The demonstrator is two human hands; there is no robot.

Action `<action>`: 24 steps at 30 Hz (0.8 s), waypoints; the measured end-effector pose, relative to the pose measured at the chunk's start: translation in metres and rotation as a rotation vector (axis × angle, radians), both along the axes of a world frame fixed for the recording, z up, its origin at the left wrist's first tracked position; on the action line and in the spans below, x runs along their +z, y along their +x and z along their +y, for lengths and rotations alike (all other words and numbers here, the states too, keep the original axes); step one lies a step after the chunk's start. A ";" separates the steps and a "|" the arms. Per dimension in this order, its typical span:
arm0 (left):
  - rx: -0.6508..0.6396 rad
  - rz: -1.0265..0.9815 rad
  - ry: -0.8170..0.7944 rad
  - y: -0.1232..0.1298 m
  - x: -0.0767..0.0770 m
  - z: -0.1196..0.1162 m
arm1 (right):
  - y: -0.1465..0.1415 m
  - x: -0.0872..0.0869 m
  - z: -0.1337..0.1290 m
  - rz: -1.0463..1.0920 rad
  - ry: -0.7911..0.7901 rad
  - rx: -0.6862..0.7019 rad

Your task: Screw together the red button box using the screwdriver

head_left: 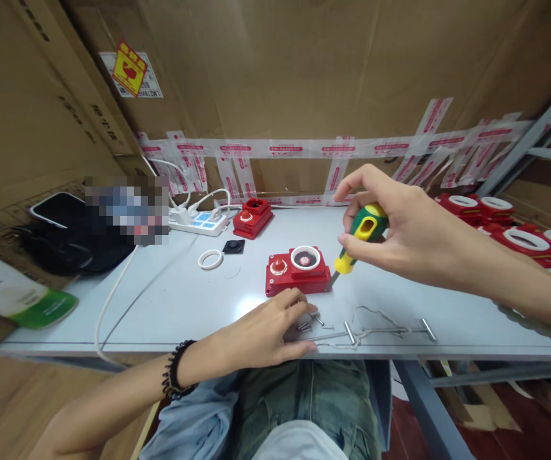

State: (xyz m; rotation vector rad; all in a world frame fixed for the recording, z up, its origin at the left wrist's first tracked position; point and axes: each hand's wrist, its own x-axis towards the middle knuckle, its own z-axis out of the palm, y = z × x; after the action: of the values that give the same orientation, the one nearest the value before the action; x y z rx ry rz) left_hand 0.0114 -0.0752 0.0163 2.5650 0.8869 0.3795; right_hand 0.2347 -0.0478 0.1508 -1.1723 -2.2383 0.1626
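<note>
Red device [299, 278], beyond left fingers [299, 310]

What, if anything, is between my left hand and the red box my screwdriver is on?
Nothing visible stands between your left hand and that red box. The loose screws lie by your left fingertips, nearer you than the box, and the screwdriver is at the box's right corner.

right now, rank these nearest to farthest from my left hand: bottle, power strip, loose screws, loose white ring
1. loose screws, by the left hand
2. loose white ring, ahead and left
3. power strip, beyond the ring
4. bottle, far left
</note>
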 end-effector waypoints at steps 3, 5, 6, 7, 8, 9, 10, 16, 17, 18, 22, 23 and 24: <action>-0.009 0.043 -0.016 -0.003 -0.001 0.000 | -0.001 0.002 -0.001 -0.010 -0.012 0.000; -0.022 0.041 -0.035 -0.004 -0.002 0.002 | -0.001 0.002 -0.002 -0.018 -0.021 0.002; -0.025 0.029 -0.042 -0.004 -0.003 0.003 | 0.000 0.002 -0.002 -0.020 -0.024 0.004; -0.028 0.015 -0.048 -0.003 -0.004 0.005 | 0.000 0.002 -0.002 -0.020 -0.025 0.006; -0.033 0.000 -0.053 -0.003 -0.004 0.007 | 0.000 0.002 -0.002 -0.018 -0.024 0.010; -0.038 -0.014 -0.059 -0.003 -0.005 0.008 | 0.000 0.002 -0.001 -0.011 -0.020 0.016; -0.041 -0.026 -0.064 -0.002 -0.006 0.010 | 0.000 0.001 -0.001 -0.001 -0.015 0.023; -0.039 -0.043 -0.089 -0.001 -0.006 0.012 | 0.000 0.000 0.000 0.057 -0.007 0.031; -0.045 -0.048 -0.084 -0.001 -0.005 0.010 | 0.000 0.001 0.000 0.057 -0.012 0.030; -0.050 -0.062 -0.069 -0.002 -0.003 0.009 | 0.000 0.001 -0.001 0.054 -0.015 0.027; 0.043 -0.225 0.160 -0.012 0.007 0.010 | 0.001 0.003 -0.001 0.054 0.011 0.008; 0.115 -0.259 0.240 -0.017 0.009 0.014 | 0.001 0.003 -0.001 0.066 0.026 0.011; 0.196 -0.274 0.307 -0.022 0.009 0.019 | 0.000 0.003 0.000 0.081 0.044 0.014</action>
State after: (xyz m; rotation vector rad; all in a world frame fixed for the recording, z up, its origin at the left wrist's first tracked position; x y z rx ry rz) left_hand -0.0108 -0.0566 0.0258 2.6096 1.0450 0.9671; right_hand 0.2349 -0.0478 0.1540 -1.1071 -2.1691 0.1632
